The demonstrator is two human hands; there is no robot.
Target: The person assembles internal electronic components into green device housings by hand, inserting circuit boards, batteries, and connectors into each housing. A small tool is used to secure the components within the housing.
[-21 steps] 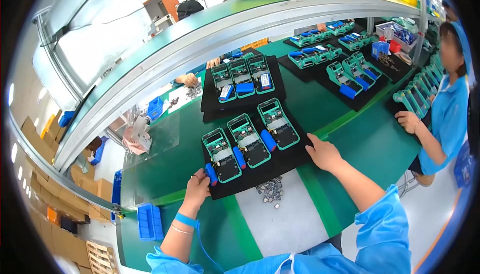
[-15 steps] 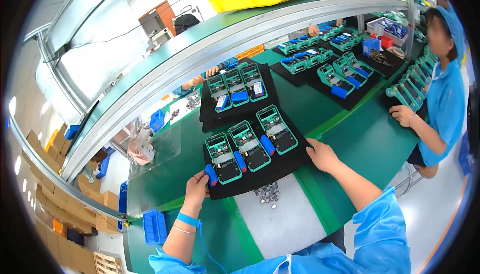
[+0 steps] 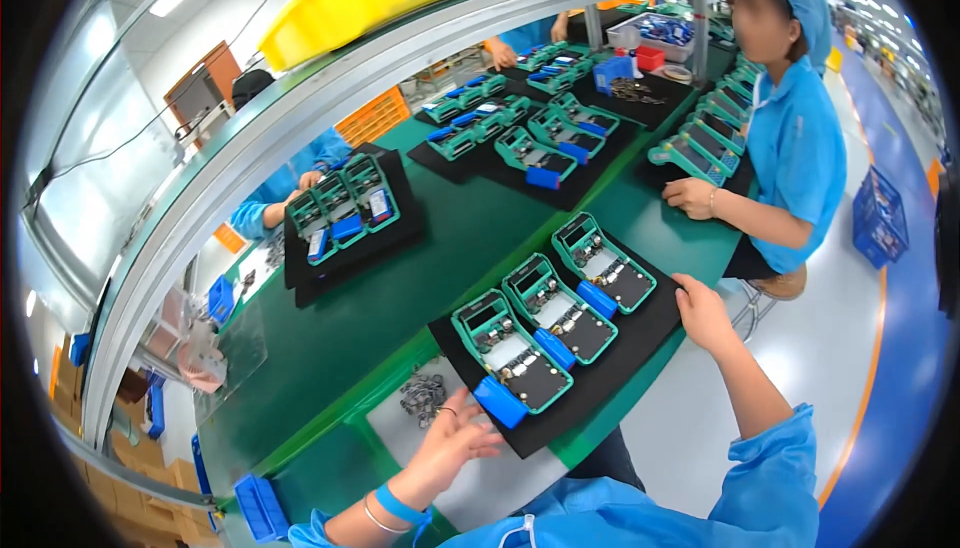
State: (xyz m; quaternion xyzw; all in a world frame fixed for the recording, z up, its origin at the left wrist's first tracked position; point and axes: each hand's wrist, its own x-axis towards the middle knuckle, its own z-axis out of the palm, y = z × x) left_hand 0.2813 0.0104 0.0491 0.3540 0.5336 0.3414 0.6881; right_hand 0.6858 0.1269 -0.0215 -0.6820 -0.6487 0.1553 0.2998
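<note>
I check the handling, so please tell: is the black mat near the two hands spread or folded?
Spread. The black mat is flat under three teal housings, its edges reaching beyond them; no fold shows.

Near black mat (image 3: pixel 532 436) carries three green cases (image 3: pixel 515 350) and three blue batteries (image 3: pixel 500 402). Back-left stack shows three more cases (image 3: pixel 342 200). Also two yellow bins (image 3: pixel 345 13) on the shelf (image 3: pixel 330 78), one blue floor basket (image 3: pixel 880 223) at right, two wearer's hands (image 3: pixel 455 445).

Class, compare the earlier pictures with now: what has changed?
The black mat has shifted right along the bench, leaving the metal parts on its left. The left hand has let go and opened. Unchanged: right hand at the mat's right edge, three green housings in a row.
</note>
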